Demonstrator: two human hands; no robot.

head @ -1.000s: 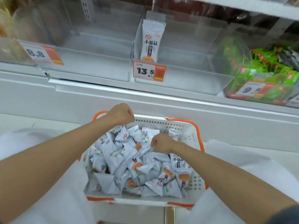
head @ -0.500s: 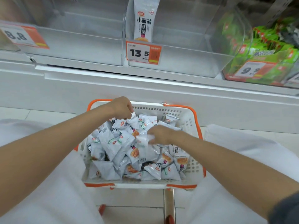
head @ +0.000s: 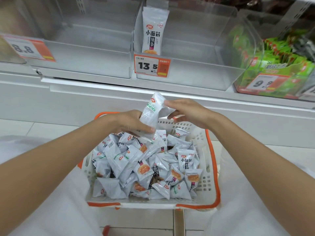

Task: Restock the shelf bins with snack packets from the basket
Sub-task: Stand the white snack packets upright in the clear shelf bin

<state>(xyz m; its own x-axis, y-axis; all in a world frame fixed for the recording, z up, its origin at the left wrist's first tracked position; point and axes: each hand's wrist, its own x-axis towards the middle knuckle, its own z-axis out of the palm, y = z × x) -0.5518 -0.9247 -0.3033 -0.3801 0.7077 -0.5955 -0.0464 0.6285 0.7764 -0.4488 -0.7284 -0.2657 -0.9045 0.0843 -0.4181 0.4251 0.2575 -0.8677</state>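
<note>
Your left hand (head: pixel 131 123) wraps its fingers round the lower half of one snack packet (head: pixel 151 109), held nearly upright just above the basket (head: pixel 216 167). That probably lets you check its label against the display packet (head: pixel 152 31) propped at the front of the clear bin (head: pixel 187 65) behind the 13.5 price tag (head: pixel 151 66). Your right hand (head: pixel 185 111) is spread, fingertips touching the packet's upper edge and thumb apart below, seemingly to steady or straighten it. The other packets (head: pixel 146 167) lie heaped in the basket.
</note>
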